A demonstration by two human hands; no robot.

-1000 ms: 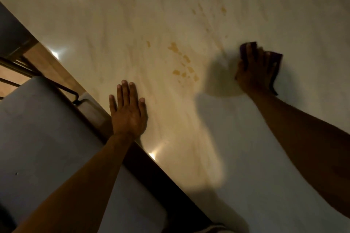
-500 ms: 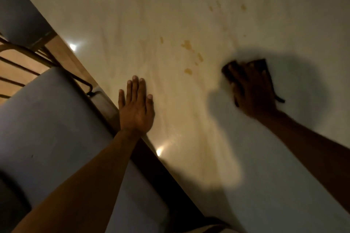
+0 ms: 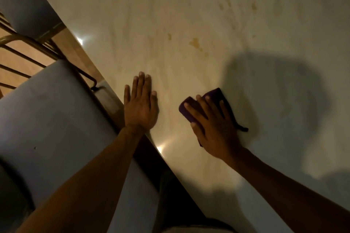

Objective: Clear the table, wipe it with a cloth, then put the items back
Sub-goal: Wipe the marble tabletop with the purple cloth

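chair point(image 3: 56, 128) left of table edge | left hand point(image 3: 140, 108) flat, fingers spread, bracing on table point(image 3: 284, 147) | right hand point(image 3: 214, 123) splayed, pressing cloth point(image 3: 189, 108) down | stains point(image 3: 195, 42) lie ahead, nearer the right hand

A home dining spot: a glossy marble-look table point(image 3: 170, 15) with grey cushioned chairs point(image 3: 56, 119) on wood flooring point(image 3: 20, 58).

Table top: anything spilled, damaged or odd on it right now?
Yes. Yellowish-brown stains sit on the table beyond both hands, with a fainter trail of spots farther off toward the right. The right hand presses the purple cloth nearer the edge, short of them. No damage shows.
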